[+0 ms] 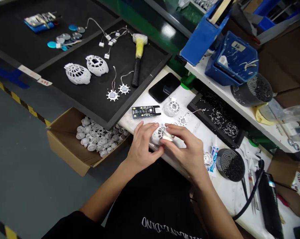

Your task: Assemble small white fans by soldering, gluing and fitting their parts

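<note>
Between my two hands, just above the white bench's near edge, is a white slotted plastic shell (161, 132). My left hand (143, 146) curls its thumb and fingers around the shell's left side. With thumb and forefinger, my right hand (186, 146) pinches a small whitish piece (168, 135) against its right side; what kind of piece it is I cannot make out. Just beyond lie another white slotted shell (172, 108), a white spoked ring (182, 120) with a wire, and a black circuit board (146, 112).
A phone (164, 87), a hammer (139, 56) and a black tray of small white bits (217, 118) lie further back. An open carton (65, 146) of white shells stands left, below bench height. A glue tube (213, 161) and a round dark container (231, 165) sit right.
</note>
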The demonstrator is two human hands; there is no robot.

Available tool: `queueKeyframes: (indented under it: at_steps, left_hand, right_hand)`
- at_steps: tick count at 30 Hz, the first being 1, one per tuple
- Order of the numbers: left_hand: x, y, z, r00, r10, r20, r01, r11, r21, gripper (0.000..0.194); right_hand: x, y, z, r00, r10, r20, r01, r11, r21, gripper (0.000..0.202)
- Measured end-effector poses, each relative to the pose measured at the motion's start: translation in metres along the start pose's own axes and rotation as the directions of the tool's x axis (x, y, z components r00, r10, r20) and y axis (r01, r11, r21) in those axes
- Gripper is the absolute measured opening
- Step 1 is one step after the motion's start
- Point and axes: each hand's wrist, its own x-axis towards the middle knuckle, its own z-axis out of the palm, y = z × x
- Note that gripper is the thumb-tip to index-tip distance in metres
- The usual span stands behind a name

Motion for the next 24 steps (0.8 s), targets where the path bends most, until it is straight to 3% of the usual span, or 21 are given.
queueKeyframes:
  at_steps: [3,7,14,24]
  left_hand:
    - [0.014,0.015,-0.007,0.998,0.033,-0.044,-0.039,0.989,-0.141,0.082]
    - [0.029,0.031,-0.015,0.996,0.071,-0.046,-0.078,0.979,-0.189,0.068]
    - [0.025,0.034,-0.011,0.992,0.107,-0.072,-0.120,0.970,-0.211,0.071]
    - [0.021,0.046,-0.007,0.990,0.093,-0.102,-0.113,0.971,-0.213,0.075]
  right_hand:
    - [-0.002,-0.001,-0.006,0.974,0.206,-0.089,-0.168,0.934,0.315,0.030]
    - [-0.006,-0.005,-0.011,0.955,0.259,-0.145,-0.172,0.881,0.441,0.027]
    - [-0.014,-0.015,-0.012,0.945,0.232,-0.230,-0.133,0.916,0.378,0.030]
    - [-0.022,-0.025,-0.018,0.966,0.121,-0.227,-0.063,0.966,0.250,0.021]
